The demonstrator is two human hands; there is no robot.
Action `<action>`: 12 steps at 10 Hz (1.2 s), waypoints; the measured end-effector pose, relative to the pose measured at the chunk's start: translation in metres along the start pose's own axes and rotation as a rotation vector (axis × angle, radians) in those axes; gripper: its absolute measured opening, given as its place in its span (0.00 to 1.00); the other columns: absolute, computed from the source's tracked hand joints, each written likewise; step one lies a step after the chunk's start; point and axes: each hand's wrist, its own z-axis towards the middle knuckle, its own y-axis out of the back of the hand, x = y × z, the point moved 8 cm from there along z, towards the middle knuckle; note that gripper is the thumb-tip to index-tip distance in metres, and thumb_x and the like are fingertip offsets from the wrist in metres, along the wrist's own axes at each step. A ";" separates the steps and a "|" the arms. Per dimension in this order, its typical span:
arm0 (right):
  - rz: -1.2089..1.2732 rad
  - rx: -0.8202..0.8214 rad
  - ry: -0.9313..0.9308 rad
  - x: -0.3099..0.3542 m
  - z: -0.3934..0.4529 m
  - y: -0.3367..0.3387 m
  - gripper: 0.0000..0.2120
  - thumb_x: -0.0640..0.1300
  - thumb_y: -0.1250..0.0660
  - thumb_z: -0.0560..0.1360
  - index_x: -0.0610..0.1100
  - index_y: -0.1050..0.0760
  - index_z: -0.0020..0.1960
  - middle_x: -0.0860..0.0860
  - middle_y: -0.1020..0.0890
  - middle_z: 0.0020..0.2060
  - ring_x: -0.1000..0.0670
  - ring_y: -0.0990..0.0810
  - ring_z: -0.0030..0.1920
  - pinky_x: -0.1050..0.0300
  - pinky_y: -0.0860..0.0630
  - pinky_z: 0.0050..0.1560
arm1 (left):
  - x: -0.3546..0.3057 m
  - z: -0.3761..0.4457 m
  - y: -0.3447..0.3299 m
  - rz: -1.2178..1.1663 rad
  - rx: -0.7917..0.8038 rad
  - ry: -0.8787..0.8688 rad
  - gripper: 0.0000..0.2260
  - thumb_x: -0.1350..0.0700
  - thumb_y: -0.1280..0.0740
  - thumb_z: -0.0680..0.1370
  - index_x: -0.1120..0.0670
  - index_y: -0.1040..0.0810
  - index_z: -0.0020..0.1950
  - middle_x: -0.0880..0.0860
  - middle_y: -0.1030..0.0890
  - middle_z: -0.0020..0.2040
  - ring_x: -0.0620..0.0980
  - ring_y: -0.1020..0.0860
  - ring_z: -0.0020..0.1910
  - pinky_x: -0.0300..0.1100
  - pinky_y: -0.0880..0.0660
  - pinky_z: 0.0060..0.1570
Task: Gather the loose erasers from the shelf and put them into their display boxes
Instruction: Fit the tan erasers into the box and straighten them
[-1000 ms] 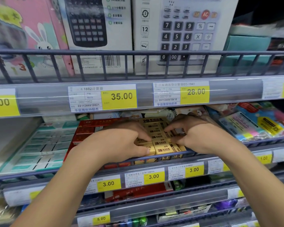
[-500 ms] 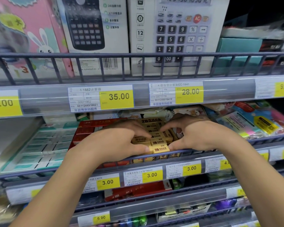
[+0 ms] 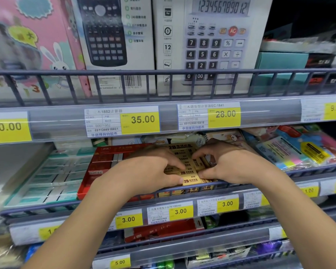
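Several yellow 2B erasers (image 3: pixel 188 172) lie packed in a yellow display box (image 3: pixel 182 147) on the middle shelf, behind the wire rail. My left hand (image 3: pixel 144 171) rests over the box's left side, its fingers curled down onto the erasers and its thumb against the front one. My right hand (image 3: pixel 231 164) covers the right side, fingers bent and pinching at erasers near the middle. A red display box (image 3: pixel 103 166) stands just left of the yellow one. Both hands hide much of the box.
A teal and white eraser box (image 3: pixel 47 181) fills the shelf's left part. Packs of sticky notes (image 3: pixel 299 150) lie at the right. Calculator boxes (image 3: pixel 211 43) stand on the shelf above. A wire rail (image 3: pixel 241 186) and price labels (image 3: pixel 180 211) run along the front.
Both hands stay on the yellow box; the fingers have shifted slightly over the erasers and drawn closer together. The camera has tilted a little upward.
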 end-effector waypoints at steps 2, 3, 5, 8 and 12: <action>-0.006 -0.021 -0.027 0.002 -0.007 0.004 0.26 0.59 0.29 0.73 0.64 0.31 0.69 0.62 0.30 0.46 0.58 0.29 0.44 0.70 0.36 0.36 | -0.001 0.002 0.001 -0.010 0.009 0.004 0.17 0.36 0.34 0.80 0.37 0.22 0.68 0.39 0.26 0.71 0.40 0.29 0.67 0.38 0.34 0.68; -0.032 -0.025 -0.055 0.007 -0.008 0.004 0.25 0.54 0.30 0.76 0.62 0.31 0.70 0.57 0.25 0.58 0.54 0.27 0.52 0.63 0.31 0.47 | -0.001 0.002 0.000 -0.005 0.024 0.011 0.17 0.36 0.35 0.80 0.37 0.22 0.68 0.40 0.27 0.71 0.40 0.29 0.66 0.35 0.34 0.64; 0.014 -0.007 -0.115 0.016 -0.011 0.008 0.24 0.52 0.29 0.76 0.57 0.29 0.71 0.56 0.23 0.64 0.53 0.23 0.58 0.63 0.29 0.52 | -0.004 0.000 0.002 0.003 0.023 0.010 0.17 0.37 0.35 0.81 0.37 0.23 0.69 0.41 0.27 0.71 0.41 0.30 0.68 0.35 0.34 0.64; 0.044 0.117 -0.165 0.022 -0.015 0.016 0.12 0.48 0.40 0.82 0.49 0.23 0.61 0.52 0.13 0.40 0.55 0.15 0.41 0.55 0.20 0.55 | 0.000 -0.006 0.003 0.013 0.024 0.022 0.20 0.37 0.36 0.81 0.40 0.24 0.72 0.41 0.28 0.74 0.42 0.32 0.71 0.33 0.37 0.62; 0.194 0.174 -0.238 0.028 -0.012 0.013 0.11 0.42 0.43 0.84 0.42 0.25 0.61 0.44 0.13 0.44 0.50 0.13 0.39 0.48 0.18 0.54 | 0.002 -0.006 0.001 0.019 0.016 0.018 0.20 0.36 0.37 0.82 0.39 0.25 0.72 0.41 0.28 0.74 0.43 0.30 0.71 0.47 0.31 0.71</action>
